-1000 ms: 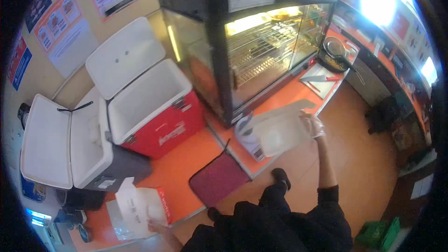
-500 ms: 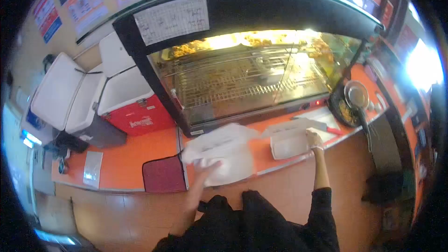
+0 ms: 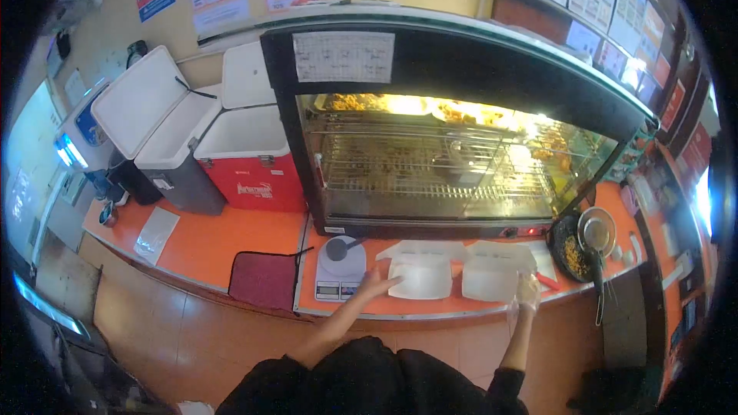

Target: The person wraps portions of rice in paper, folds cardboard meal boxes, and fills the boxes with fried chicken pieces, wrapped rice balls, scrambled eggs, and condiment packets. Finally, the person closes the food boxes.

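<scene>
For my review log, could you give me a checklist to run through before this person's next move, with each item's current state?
1. Left white box open on the counter: ok, lid folded back, no food seen inside.
2. Right white box open beside it: ok, no food seen inside.
3. Right hand gloved: ok, clear glove, at that box's right side.
4. Left hand gloved: not ok, no glove visible; it is at the left box's left edge.
5. Scale clear: not ok, a dark scoop rests on it.
6. Scale reading: cannot tell, too small.
</scene>
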Action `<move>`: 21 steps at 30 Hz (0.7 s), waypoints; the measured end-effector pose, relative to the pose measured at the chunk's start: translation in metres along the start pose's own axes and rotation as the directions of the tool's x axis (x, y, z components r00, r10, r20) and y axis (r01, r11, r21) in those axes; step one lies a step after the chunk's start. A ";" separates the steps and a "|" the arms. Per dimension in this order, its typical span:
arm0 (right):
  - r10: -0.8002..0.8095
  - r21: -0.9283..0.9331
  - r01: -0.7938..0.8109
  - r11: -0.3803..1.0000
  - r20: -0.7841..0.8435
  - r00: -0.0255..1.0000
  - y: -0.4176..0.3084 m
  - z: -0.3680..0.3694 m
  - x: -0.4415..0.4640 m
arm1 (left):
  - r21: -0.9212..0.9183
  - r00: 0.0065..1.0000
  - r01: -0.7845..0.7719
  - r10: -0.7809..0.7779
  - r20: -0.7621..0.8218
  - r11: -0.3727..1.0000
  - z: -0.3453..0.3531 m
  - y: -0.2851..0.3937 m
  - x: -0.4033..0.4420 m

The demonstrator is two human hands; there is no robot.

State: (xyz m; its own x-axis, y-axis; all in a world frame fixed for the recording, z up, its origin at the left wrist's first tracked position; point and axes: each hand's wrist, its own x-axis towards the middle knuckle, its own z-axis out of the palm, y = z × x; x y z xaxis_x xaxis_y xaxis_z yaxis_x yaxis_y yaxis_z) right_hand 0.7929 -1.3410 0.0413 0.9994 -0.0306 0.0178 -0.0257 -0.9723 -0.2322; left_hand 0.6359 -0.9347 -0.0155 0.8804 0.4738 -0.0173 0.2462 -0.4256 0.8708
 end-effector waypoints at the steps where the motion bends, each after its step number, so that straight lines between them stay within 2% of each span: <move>1: -0.008 0.006 0.008 1.000 -0.005 1.000 0.001 -0.001 -0.003 | -0.035 1.000 -0.001 0.000 -0.015 0.999 -0.027 0.007 -0.007; 2: 0.070 0.143 -0.044 0.989 -0.181 0.981 0.006 0.006 -0.010 | -0.067 1.000 -0.005 0.003 -0.028 0.998 -0.052 0.015 -0.009; 3: 0.173 0.280 -0.079 0.957 -0.329 0.928 0.010 0.009 -0.021 | -0.105 0.950 -0.125 0.089 -0.299 0.987 -0.073 0.025 0.000; 4: 0.177 0.281 -0.085 0.956 -0.321 0.930 0.004 0.005 -0.032 | -0.109 0.824 -0.247 0.149 -0.546 0.963 -0.095 0.041 0.015; 5: 0.151 0.377 -0.006 0.926 -0.357 0.922 -0.005 -0.006 -0.042 | 0.110 0.681 -0.347 0.331 -0.654 0.931 -0.119 0.066 0.030; 6: 0.130 0.461 0.075 0.884 -0.398 0.908 -0.015 -0.018 -0.053 | 0.329 0.504 -0.401 0.506 -0.700 0.855 -0.138 0.093 0.044; 8: 0.143 0.496 0.072 0.865 -0.382 0.913 -0.026 -0.035 -0.063 | 0.465 0.457 -0.325 0.567 -0.685 0.824 -0.152 0.120 0.057; 9: 0.184 0.728 0.131 0.673 -0.337 0.923 -0.025 -0.031 -0.060 | 0.457 0.462 -0.327 0.562 -0.686 0.827 -0.151 0.119 0.061; 10: 0.209 0.893 0.178 0.413 -0.283 0.936 -0.024 -0.024 -0.056 | 0.402 0.464 -0.347 0.528 -0.711 0.847 -0.150 0.116 0.066; 11: 0.195 0.937 0.320 0.142 -0.344 0.919 -0.018 -0.013 -0.047 | 0.351 0.467 -0.370 0.499 -0.730 0.860 -0.151 0.114 0.072; 12: 0.201 0.937 0.319 0.144 -0.343 0.917 -0.030 -0.025 -0.056 | 0.350 0.470 -0.373 0.500 -0.727 0.859 -0.151 0.117 0.077; 14: 0.087 0.884 0.333 0.328 -0.379 0.921 -0.101 -0.092 -0.090 | 0.305 0.456 -0.418 0.488 -0.744 0.856 -0.142 0.120 0.082; 15: 0.034 0.854 0.247 0.458 -0.294 0.955 -0.138 -0.125 -0.104 | 0.333 0.421 -0.467 0.537 -0.731 0.819 -0.137 0.124 0.083; 16: -0.011 0.796 0.174 0.579 -0.206 0.978 -0.170 -0.145 -0.112 | 0.341 0.441 -0.491 0.567 -0.696 0.801 -0.127 0.123 0.086; 17: -0.170 0.799 0.316 0.512 -0.266 0.949 -0.189 -0.140 -0.108 | 0.351 0.451 -0.518 0.598 -0.663 0.780 -0.118 0.125 0.093; 18: -0.322 0.789 0.446 0.422 -0.329 0.888 -0.208 -0.136 -0.105 | 0.387 0.406 -0.579 0.666 -0.626 0.718 -0.110 0.132 0.096; 19: -0.459 0.912 0.353 0.208 -0.228 0.859 -0.236 -0.139 -0.109 | 0.312 0.492 -0.572 0.622 -0.609 0.759 -0.098 0.136 0.098; 20: -0.598 0.855 0.466 0.227 -0.255 0.760 -0.267 -0.146 -0.117 | 0.306 0.414 -0.650 0.662 -0.625 0.696 -0.086 0.141 0.103; 21: -0.718 0.792 0.574 0.209 -0.275 0.639 -0.298 -0.153 -0.125 | 0.363 0.422 -0.630 0.695 -0.582 0.687 -0.073 0.144 0.104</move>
State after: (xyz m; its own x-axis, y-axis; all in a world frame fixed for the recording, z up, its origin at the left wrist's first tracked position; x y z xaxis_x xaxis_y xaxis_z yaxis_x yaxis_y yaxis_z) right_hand 0.6722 -1.0832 0.2573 0.6506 0.6152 0.4452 0.5879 -0.0370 -0.8081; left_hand 0.7334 -0.8901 0.1443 0.3063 0.3531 0.8840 -0.2382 -0.8707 0.4303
